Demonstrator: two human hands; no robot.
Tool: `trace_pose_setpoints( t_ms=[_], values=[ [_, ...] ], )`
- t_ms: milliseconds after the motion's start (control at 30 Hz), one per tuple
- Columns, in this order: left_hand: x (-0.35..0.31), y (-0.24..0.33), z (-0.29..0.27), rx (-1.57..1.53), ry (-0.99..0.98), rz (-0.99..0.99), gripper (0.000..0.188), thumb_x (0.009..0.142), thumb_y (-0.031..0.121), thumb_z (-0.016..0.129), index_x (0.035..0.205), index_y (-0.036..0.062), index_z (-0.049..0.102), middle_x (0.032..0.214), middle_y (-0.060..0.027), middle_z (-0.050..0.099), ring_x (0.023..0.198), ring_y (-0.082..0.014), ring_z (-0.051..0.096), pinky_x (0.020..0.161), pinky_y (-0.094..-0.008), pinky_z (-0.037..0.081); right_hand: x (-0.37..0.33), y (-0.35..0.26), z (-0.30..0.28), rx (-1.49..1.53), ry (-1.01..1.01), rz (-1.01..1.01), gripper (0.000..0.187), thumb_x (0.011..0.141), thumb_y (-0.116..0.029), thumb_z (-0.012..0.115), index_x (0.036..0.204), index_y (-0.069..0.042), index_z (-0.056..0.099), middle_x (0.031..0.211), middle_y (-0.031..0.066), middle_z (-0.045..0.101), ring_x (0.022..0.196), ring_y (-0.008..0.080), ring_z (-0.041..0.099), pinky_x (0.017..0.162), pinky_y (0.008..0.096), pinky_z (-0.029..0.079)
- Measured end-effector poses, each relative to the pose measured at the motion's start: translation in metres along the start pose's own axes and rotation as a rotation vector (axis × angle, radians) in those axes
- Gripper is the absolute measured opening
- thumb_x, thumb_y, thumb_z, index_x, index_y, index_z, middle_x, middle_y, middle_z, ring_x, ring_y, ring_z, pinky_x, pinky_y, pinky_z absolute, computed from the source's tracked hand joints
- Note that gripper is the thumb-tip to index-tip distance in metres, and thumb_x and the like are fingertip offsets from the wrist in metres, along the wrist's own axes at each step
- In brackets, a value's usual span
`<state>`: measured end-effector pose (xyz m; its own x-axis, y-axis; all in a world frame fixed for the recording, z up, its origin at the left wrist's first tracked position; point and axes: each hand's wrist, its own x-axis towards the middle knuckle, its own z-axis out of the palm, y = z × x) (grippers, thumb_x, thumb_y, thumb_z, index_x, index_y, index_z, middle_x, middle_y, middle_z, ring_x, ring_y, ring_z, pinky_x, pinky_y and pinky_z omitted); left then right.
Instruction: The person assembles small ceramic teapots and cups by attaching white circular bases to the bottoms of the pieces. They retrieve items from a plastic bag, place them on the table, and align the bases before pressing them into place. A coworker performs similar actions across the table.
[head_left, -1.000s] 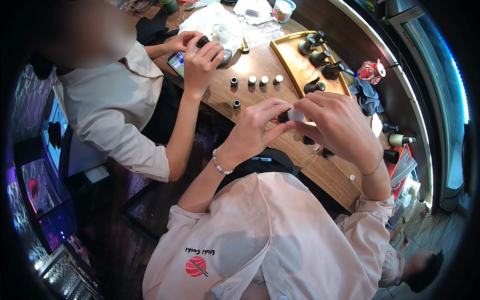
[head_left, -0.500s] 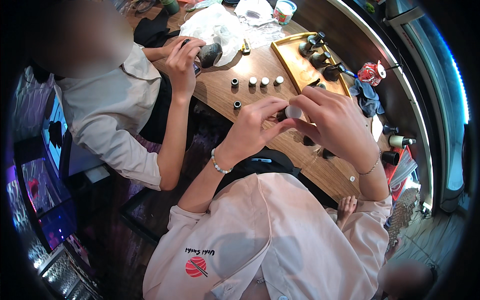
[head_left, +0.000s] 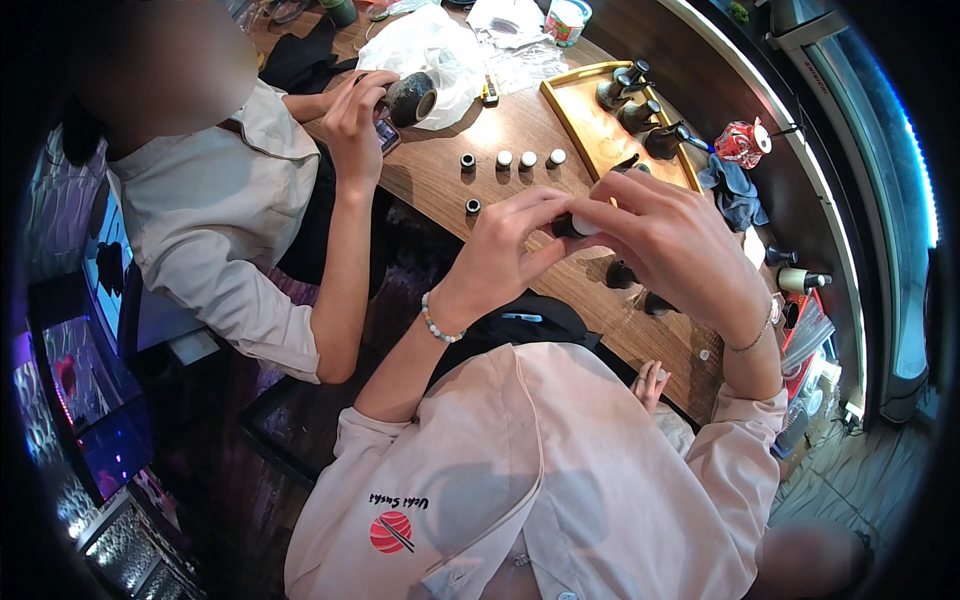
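Both hands meet over the table around a small dark bottle with a white cap (head_left: 578, 226). My left hand (head_left: 505, 242) pinches its dark body between thumb and fingers. The fingers of my right hand (head_left: 665, 230) are closed round the white cap end and partly hide it. Beyond my left hand stand several small bottles of like size: three with white caps (head_left: 527, 160), and two with dark rims, an upper one (head_left: 468, 162) and a nearer one (head_left: 473, 207). Under my right hand, dark rounded bottles (head_left: 620, 273) are partly covered.
A wooden tray (head_left: 577, 115) with black spouted bottles (head_left: 640, 117) lies at the far right. At left, a co-worker's hand (head_left: 352, 128) holds a dark round pot (head_left: 411, 99). Another person's hand (head_left: 650, 383) rests at the near table edge. A white plastic bag (head_left: 425, 55) lies behind.
The small bottle has tilted in my hands, showing more of its dark side. The co-worker's pot has turned. The other person's hand at the near edge has shifted left.
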<state>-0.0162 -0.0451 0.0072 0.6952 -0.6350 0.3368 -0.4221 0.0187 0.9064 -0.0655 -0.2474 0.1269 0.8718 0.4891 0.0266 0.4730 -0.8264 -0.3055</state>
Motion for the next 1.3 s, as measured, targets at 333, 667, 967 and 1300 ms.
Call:
trace_pose_setpoints(
  t_ms=[333,667,967,1300],
  values=[
    [-0.019,-0.016,0.004,0.069,0.024,-0.092,0.033,0.09,0.005,0.078,0.119,-0.0077,0.068,0.121,-0.0192,0.072,0.102,-0.0273,0.073,0.088,-0.0337,0.056,-0.003,0.002,0.03,-0.004,0.08,0.053,0.02,0.083,-0.026,0.074,0.08,-0.006,0.071,0.081,0.011,0.07,0.084,0.03,0.072,0.073,0.0432,0.057],
    [-0.002,-0.041,0.014,-0.07,-0.151,-0.182,0.036,0.088,-0.001,0.078,0.121,-0.0093,0.065,0.112,-0.0089,0.07,0.099,-0.0118,0.064,0.081,-0.0269,0.052,-0.024,0.003,0.031,-0.128,0.136,0.073,0.013,0.08,-0.021,0.074,0.076,-0.009,0.074,0.08,0.0075,0.072,0.083,0.0276,0.074,0.065,0.0404,0.058],
    [0.002,-0.046,0.017,0.006,-0.161,-0.093,0.048,0.086,0.004,0.08,0.129,-0.0113,0.064,0.126,-0.0159,0.072,0.106,-0.0166,0.067,0.087,-0.0307,0.054,-0.035,0.007,0.026,-0.075,0.263,0.037,0.009,0.077,-0.02,0.074,0.076,-0.011,0.074,0.077,0.0076,0.072,0.08,0.0291,0.075,0.064,0.0413,0.057],
    [0.019,-0.004,0.025,-0.139,-0.114,-0.111,0.034,0.086,-0.003,0.079,0.118,-0.0062,0.07,0.115,-0.0154,0.072,0.1,-0.0238,0.074,0.086,-0.0334,0.062,-0.026,0.017,0.004,-0.043,-0.032,0.096,0.018,0.087,-0.018,0.075,0.09,-0.003,0.066,0.091,0.0103,0.067,0.092,0.031,0.07,0.078,0.0415,0.056]
  ],
)
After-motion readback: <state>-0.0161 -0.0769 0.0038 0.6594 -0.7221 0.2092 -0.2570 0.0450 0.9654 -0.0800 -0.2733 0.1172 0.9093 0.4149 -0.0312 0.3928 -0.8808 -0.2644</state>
